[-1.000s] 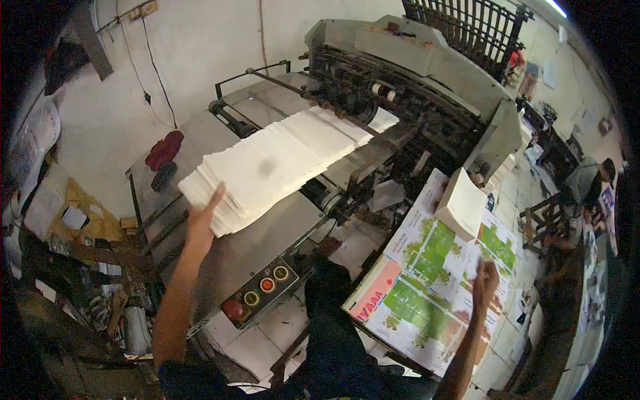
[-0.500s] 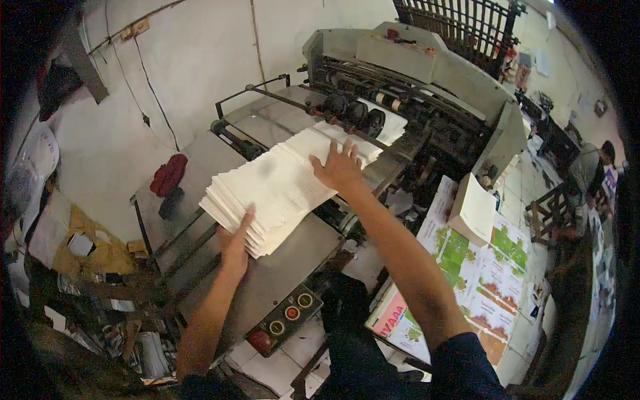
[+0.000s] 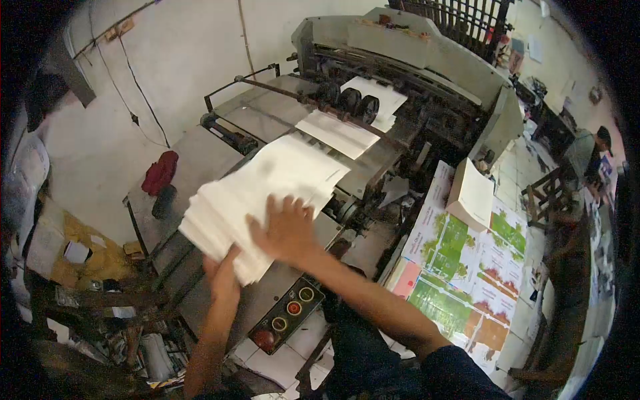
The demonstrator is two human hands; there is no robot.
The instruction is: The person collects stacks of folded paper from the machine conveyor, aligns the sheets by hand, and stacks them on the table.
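A thick, fanned stack of white paper sheets lies over the metal feed table of a printing machine. At its near corner my left hand is closed around the edge, thumb on top and fingers beneath, out of sight. Pressed on the upper face is my right hand, fingers spread and a little blurred. More sheets lie ahead, apart from the stack, beneath the black rollers. A further white sheet shows beyond these rollers.
A control box with several round buttons sits at the table's near edge. To the right, a paper block rests on colourful printed sheets. A dark red cloth lies on the left. Another person is at the far right.
The stack has come back toward me, separating from the sheets under the rollers. My right hand has slid down and left across the paper; my left hand keeps its hold.
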